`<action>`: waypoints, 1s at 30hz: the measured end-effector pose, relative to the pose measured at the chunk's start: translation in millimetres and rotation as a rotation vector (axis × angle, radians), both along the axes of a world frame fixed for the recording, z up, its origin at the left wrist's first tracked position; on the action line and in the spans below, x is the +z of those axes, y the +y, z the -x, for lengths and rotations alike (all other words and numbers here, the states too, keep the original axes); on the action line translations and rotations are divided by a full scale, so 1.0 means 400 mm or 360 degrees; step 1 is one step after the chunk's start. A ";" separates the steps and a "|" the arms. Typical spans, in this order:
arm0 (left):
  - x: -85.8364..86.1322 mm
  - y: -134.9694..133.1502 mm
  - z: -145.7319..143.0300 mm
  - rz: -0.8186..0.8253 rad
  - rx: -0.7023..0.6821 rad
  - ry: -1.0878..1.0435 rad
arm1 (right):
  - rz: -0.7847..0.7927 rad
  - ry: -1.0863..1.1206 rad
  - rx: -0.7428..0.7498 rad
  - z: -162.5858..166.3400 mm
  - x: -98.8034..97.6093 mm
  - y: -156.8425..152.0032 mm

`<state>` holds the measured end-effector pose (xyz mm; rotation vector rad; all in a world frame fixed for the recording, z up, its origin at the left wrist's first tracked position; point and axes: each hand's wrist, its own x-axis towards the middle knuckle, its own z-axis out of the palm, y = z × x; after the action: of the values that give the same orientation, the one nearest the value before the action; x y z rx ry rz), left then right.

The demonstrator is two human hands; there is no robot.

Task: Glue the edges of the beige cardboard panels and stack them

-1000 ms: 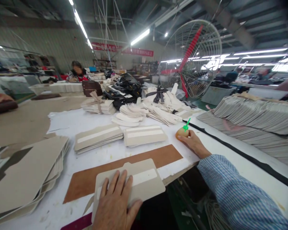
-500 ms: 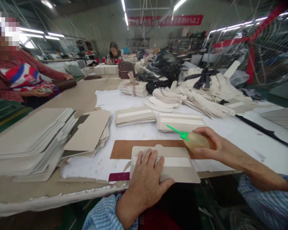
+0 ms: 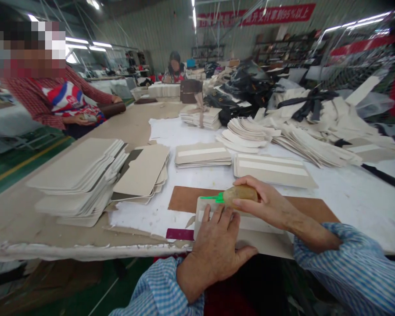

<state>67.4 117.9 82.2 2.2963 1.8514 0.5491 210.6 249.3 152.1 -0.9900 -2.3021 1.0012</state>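
Observation:
My left hand (image 3: 217, 245) lies flat with fingers spread on a beige panel (image 3: 266, 242) that has a white strip along it. Between the thumb and fingers of my right hand (image 3: 270, 204) is a squeeze bottle of yellowish glue (image 3: 238, 196) with a green nozzle. The nozzle points left, over the panel's far left edge, just beyond my left fingertips; whether it touches cannot be made out. Under the panel's far side runs a brown strip (image 3: 184, 199). A small purple piece (image 3: 179, 234) lies left of the panel.
Stacked beige panels (image 3: 75, 164) stand at left, beside notched panels (image 3: 145, 171). Two piles of strip-backed pieces (image 3: 202, 154) (image 3: 273, 169) lie beyond my hands. Farther back are cream offcuts (image 3: 335, 118) and black bags (image 3: 246, 83). A person (image 3: 62, 96) stands at left; another sits behind.
My right hand has moved left with the glue bottle, bringing the nozzle from the panel's right side to its far left edge. My left hand stays on the panel. The view has shifted.

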 end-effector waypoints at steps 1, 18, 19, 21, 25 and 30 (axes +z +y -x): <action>0.003 0.000 0.000 0.0002 -0.0004 -0.0007 | -0.0038 -0.0003 0.0024 0.009 0.002 0.000; 0.008 0.001 0.000 0.0001 0.0019 -0.0013 | -0.0364 -0.0382 0.0211 0.082 0.078 0.022; 0.007 0.001 0.000 0.0002 0.0024 -0.0010 | -0.0396 -0.0425 0.0219 0.087 0.086 0.022; 0.004 0.002 0.000 0.0001 0.0032 0.0004 | -0.0447 -0.0521 0.0221 0.099 0.100 0.022; 0.004 0.003 0.000 -0.0007 0.0035 0.0019 | -0.0469 -0.0672 0.0211 0.119 0.126 0.020; 0.014 0.003 -0.001 -0.0001 0.0029 -0.0004 | -0.0491 -0.0741 0.0219 0.125 0.149 0.018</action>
<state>67.8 118.9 87.8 2.2803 1.8732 0.5547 160.6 256.6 211.8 -1.0246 -2.8269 0.4668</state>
